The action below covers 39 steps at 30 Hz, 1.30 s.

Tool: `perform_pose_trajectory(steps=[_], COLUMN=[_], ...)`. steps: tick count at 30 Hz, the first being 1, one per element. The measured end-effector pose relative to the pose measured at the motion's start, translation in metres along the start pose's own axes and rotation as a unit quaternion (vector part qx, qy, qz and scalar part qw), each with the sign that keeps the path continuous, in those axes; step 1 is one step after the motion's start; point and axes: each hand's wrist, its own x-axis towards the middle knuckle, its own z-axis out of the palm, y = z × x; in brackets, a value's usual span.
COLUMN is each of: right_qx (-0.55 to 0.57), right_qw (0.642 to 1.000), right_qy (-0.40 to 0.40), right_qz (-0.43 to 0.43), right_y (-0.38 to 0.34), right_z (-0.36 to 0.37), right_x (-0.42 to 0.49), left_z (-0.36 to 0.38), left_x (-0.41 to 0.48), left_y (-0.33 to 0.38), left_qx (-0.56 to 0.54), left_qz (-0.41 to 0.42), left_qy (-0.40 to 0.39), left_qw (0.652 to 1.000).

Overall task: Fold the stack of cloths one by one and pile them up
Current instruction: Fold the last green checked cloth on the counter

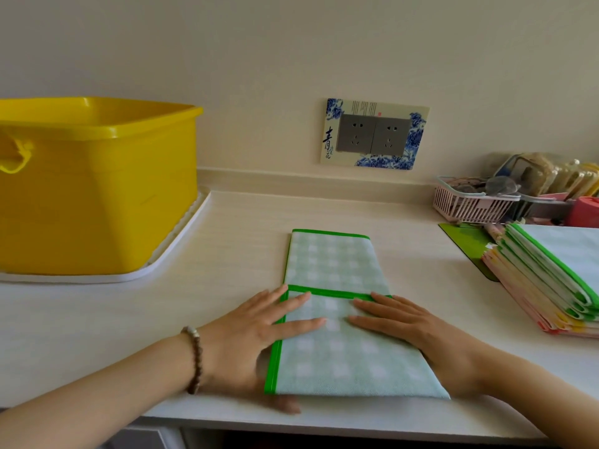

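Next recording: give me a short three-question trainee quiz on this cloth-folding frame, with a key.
1. True or false: the left hand and right hand both lay straight fingers on the green-edged cloth.
2. The stack of cloths lies: A) to the person's right; B) inside the tub; C) under both hands.
3. Fill in: the yellow tub stands on a white ____.
Key: 1 true; 2 A; 3 tray.

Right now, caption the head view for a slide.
Left hand and right hand rest on a folded green cloth on the counter; cloth pile nearby.
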Motion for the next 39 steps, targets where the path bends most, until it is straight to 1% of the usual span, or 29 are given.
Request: perform_pose_trajectory(steps=[2, 4, 6, 8, 10, 11, 12, 14, 16, 18, 21, 24, 25, 27, 29, 30, 31, 32, 33, 34, 35, 36, 37, 39], right_qx=[0.013, 0.027, 0.032, 0.054, 0.117, 0.173, 0.241, 0.308, 0.339, 0.363, 0.410, 0.429, 0.423, 0.398, 0.373, 0.359, 0.346, 0.337, 0.330, 0.325, 0.322, 0.322, 0.322, 0.325], right_qw=[1.000, 1.000, 0.999, 0.997, 0.988, 0.975, 0.952, 0.910, 0.888, 0.870, 0.830, 0.799, 0.798, 0.804, 0.812, 0.818, 0.824, 0.828, 0.830, 0.831, 0.830, 0.829, 0.828, 0.825], right_qy=[-0.006, -0.007, 0.008, 0.046, 0.101, 0.137, 0.179, 0.247, 0.263, 0.269, 0.299, 0.322, 0.322, 0.314, 0.294, 0.283, 0.271, 0.263, 0.258, 0.255, 0.254, 0.253, 0.253, 0.255], right_qz=[0.009, 0.015, 0.019, 0.020, 0.026, 0.039, 0.066, 0.128, 0.166, 0.197, 0.233, 0.272, 0.283, 0.310, 0.339, 0.350, 0.357, 0.363, 0.368, 0.373, 0.377, 0.381, 0.383, 0.386], right_y=[0.001, 0.002, 0.006, 0.011, 0.017, 0.019, 0.016, 0.014, 0.020, 0.026, 0.033, 0.034, 0.035, 0.039, 0.043, 0.044, 0.046, 0.047, 0.049, 0.049, 0.049, 0.049, 0.049, 0.047], right_z=[0.000, 0.001, 0.000, 0.000, 0.001, 0.000, -0.003, -0.008, -0.006, -0.005, -0.001, 0.000, 0.000, -0.001, -0.003, -0.005, -0.005, -0.006, -0.007, -0.007, -0.007, -0.007, -0.007, -0.008], right_x=[0.000, -0.001, 0.001, 0.005, 0.009, 0.011, 0.013, 0.021, 0.031, 0.037, 0.044, 0.051, 0.054, 0.058, 0.062, 0.064, 0.066, 0.067, 0.069, 0.070, 0.071, 0.071, 0.072, 0.072], left_z=[-0.003, -0.003, -0.003, -0.004, -0.008, -0.010, -0.014, -0.016, -0.011, -0.008, -0.006, -0.007, -0.007, -0.009, -0.019, -0.025, -0.032, -0.038, -0.043, -0.046, -0.048, -0.048, -0.046, -0.037], left_x=[0.002, 0.005, 0.008, 0.011, 0.013, 0.014, 0.015, 0.022, 0.034, 0.045, 0.057, 0.066, 0.069, 0.073, 0.076, 0.077, 0.079, 0.081, 0.085, 0.091, 0.099, 0.109, 0.119, 0.136], left_y=[0.003, 0.003, -0.001, -0.004, -0.007, -0.008, -0.010, -0.014, -0.023, -0.030, -0.038, -0.040, -0.040, -0.043, -0.045, -0.044, -0.042, -0.039, -0.034, -0.031, -0.028, -0.028, -0.030, -0.036], left_qx=[0.007, 0.006, 0.019, 0.026, 0.004, -0.034, -0.095, -0.228, -0.263, -0.297, -0.330, -0.353, -0.358, -0.370, -0.366, -0.334, -0.277, -0.208, -0.151, -0.121, -0.109, -0.110, -0.114, -0.116], left_qz=[-0.011, -0.016, -0.015, -0.006, -0.007, -0.018, -0.037, -0.066, -0.066, -0.106, -0.163, -0.173, -0.181, -0.212, -0.250, -0.265, -0.274, -0.271, -0.256, -0.232, -0.213, -0.200, -0.193, -0.200], left_qy=[-0.019, -0.013, 0.002, 0.028, 0.053, 0.074, 0.101, 0.145, 0.187, 0.230, 0.260, 0.280, 0.281, 0.258, 0.216, 0.208, 0.217, 0.248, 0.285, 0.311, 0.309, 0.284, 0.242, 0.159], left_qw=[1.000, 1.000, 1.000, 0.999, 0.999, 0.997, 0.990, 0.960, 0.944, 0.921, 0.893, 0.876, 0.872, 0.867, 0.870, 0.880, 0.895, 0.907, 0.911, 0.913, 0.920, 0.931, 0.944, 0.960])
